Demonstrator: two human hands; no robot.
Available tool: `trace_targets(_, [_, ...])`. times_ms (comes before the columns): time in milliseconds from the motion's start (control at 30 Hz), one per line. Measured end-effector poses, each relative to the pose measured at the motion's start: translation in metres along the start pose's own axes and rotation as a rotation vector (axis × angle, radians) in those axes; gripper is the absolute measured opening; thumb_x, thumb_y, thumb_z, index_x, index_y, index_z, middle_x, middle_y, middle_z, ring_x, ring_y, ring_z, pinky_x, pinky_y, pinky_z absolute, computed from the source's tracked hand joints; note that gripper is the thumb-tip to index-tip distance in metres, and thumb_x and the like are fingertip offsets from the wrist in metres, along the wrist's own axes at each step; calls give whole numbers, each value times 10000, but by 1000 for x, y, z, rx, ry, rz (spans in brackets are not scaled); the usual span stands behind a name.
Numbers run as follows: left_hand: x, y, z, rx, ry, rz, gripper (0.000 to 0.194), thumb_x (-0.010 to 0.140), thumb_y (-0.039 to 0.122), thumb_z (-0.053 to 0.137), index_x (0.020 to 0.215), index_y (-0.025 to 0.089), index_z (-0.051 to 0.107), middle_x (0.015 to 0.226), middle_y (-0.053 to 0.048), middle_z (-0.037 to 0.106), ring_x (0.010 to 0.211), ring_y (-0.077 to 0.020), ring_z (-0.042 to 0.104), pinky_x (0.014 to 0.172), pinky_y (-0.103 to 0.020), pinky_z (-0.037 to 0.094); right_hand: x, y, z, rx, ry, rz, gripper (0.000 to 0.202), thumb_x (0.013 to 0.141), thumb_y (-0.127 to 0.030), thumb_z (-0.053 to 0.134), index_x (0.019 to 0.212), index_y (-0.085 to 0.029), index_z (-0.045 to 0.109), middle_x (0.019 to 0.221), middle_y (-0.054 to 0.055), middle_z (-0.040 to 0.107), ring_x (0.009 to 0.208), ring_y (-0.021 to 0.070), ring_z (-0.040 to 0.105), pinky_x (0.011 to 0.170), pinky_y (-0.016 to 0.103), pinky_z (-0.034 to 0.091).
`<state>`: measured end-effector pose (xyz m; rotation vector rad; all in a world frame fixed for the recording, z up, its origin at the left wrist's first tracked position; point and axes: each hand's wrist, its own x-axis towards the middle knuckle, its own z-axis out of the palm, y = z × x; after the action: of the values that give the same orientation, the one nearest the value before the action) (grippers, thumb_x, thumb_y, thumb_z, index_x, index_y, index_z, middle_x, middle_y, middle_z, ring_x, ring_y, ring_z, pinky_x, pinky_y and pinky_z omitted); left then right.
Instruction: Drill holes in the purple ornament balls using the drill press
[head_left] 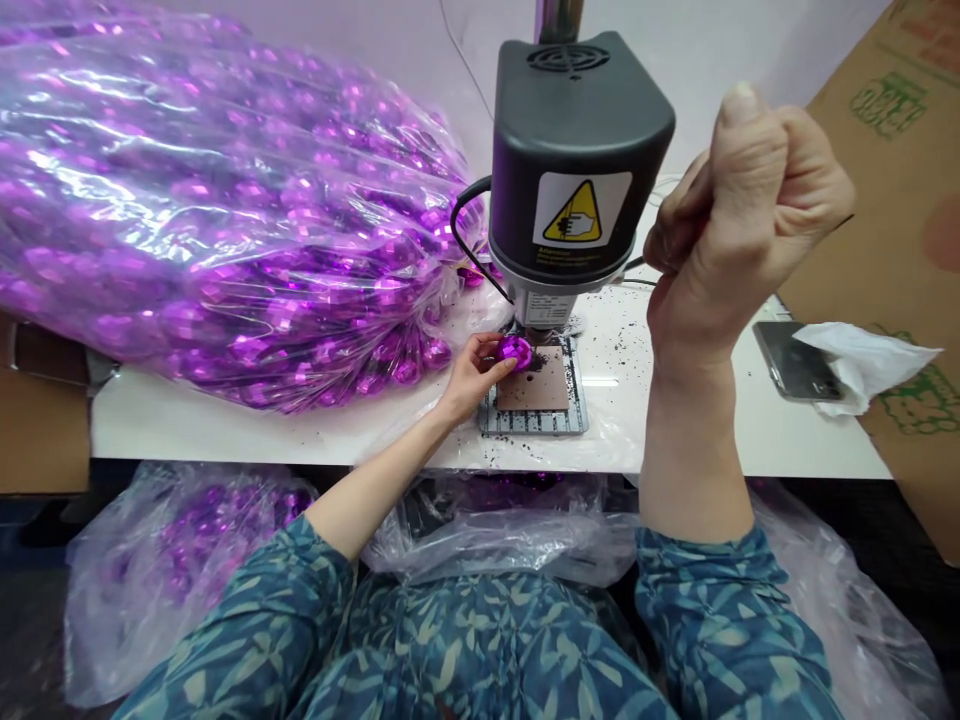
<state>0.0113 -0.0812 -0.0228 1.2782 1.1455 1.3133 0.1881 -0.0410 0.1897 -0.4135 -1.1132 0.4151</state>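
My left hand (480, 368) pinches a shiny purple faceted ball (514, 352) between thumb and fingers. The ball is above a brown square board (534, 385), close under the spindle of a bench drill press (581, 150). Beneath the board lies the press's slotted metal base (577, 420), scattered with dark chips. My right hand (750, 190) is raised beside the motor housing with its fingers curled into a fist. A thin dark tip shows at its outer edge, but what the fingers close around is hidden.
A big clear bag (225, 210) of purple faceted balls fills the left of the white table (225, 425). At right are a phone (799, 358), a crumpled tissue (862, 358) and a cardboard box (885, 230). Another bag (187, 560) of purple pieces sits below the table edge.
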Motion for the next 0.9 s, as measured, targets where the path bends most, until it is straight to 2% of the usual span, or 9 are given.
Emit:
trace_targets(133, [0, -8, 6, 80, -52, 65, 655, 781, 565, 870, 1253, 208, 588, 1317, -143, 720, 1285, -301, 677, 1117, -503, 527, -1, 1, 1, -89, -3, -26, 710, 699, -882, 554, 557, -246, 272, 428, -64, 284, 364, 60, 243, 406, 320, 191])
trace_targets(233, [-1, -9, 7, 123, -64, 73, 626, 781, 522, 885, 1251, 205, 621, 1346, -145, 702, 1285, -309, 667, 1135, -513, 511, -2, 2, 1, -180, -1, -40, 737, 715, -927, 452, 574, -242, 220, 436, -53, 257, 373, 66, 234, 401, 313, 206])
trace_targets(367, [-4, -11, 10, 272, -58, 146, 588, 747, 461, 927, 1217, 211, 675, 1279, -122, 707, 1271, -318, 645, 1157, -518, 483, -2, 3, 1, -115, 0, -36, 718, 699, -911, 516, 562, -254, 260, 429, -59, 277, 368, 63, 248, 407, 320, 205])
trace_targets(467, [-5, -14, 15, 255, -109, 206, 605, 760, 459, 918, 1244, 211, 654, 1324, -128, 683, 1313, -313, 625, 1178, -502, 471, -2, 2, 1, -32, 9, -50, 676, 706, -854, 586, 552, -257, 309, 429, -66, 293, 364, 57, 254, 417, 323, 202])
trace_targets(633, [-9, -16, 18, 136, -195, 213, 635, 827, 498, 860, 1310, 200, 575, 1355, -151, 686, 1306, -303, 655, 1162, -512, 495, -6, 0, -3, -63, -35, -55, 592, 763, -684, 659, 555, -230, 342, 443, -77, 310, 371, 47, 299, 433, 287, 226])
trace_targets(800, [-11, -14, 18, 138, -185, 224, 627, 826, 493, 865, 1300, 200, 577, 1340, -150, 694, 1279, -296, 673, 1148, -506, 510, -23, -5, -9, -26, 27, -135, 522, 911, -477, 625, 548, -192, 381, 452, -84, 320, 380, 11, 306, 446, 233, 226])
trace_targets(900, [-10, -16, 18, 139, -172, 230, 632, 818, 509, 869, 1292, 204, 583, 1322, -145, 701, 1261, -296, 682, 1131, -500, 521, -39, -13, -14, -88, 40, -88, 558, 963, -422, 596, 532, -184, 333, 468, -67, 281, 413, 11, 345, 447, 228, 254])
